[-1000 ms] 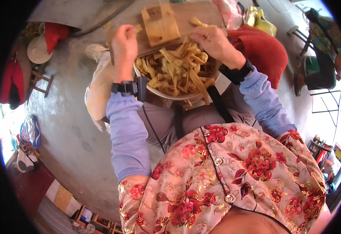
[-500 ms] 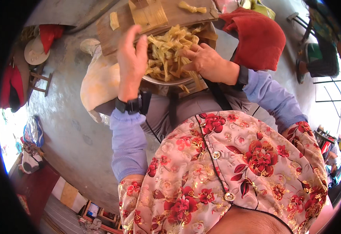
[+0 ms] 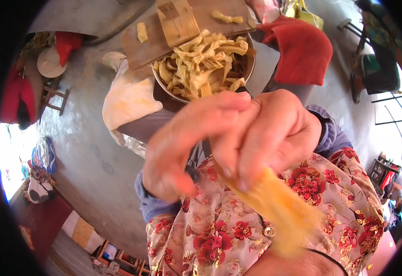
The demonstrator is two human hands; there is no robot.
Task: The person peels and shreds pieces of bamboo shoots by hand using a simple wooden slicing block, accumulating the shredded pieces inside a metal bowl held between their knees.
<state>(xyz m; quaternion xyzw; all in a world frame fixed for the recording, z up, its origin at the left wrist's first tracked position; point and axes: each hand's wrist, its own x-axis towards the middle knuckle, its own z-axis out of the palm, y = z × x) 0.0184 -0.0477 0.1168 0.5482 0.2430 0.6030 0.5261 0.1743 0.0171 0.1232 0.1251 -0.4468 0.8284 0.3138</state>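
Observation:
Close in front of my chest, my right hand (image 3: 274,133) pinches a limp, flat yellow strip (image 3: 274,207) that looks like bean curd skin. The strip's lower end is smeared by motion. Right beside it is my left hand (image 3: 182,142), its fingers curved and thumb apart, with nothing visible in its grasp; its fingertips overlap the right hand in view. Beyond both hands, a metal bowl (image 3: 252,69) between my knees is heaped with knotted yellow strips (image 3: 198,62).
A wooden board (image 3: 139,46) behind the bowl carries a grooved wooden block (image 3: 178,23), a small strip piece (image 3: 142,32) and one knotted strip (image 3: 227,17). A cream cloth (image 3: 129,99) covers one knee, a red cloth (image 3: 302,50) the other. Stools stand at both sides.
Both hands have come back from the bowl toward my chest. The right hand has drawn a yellow strip out of the heap.

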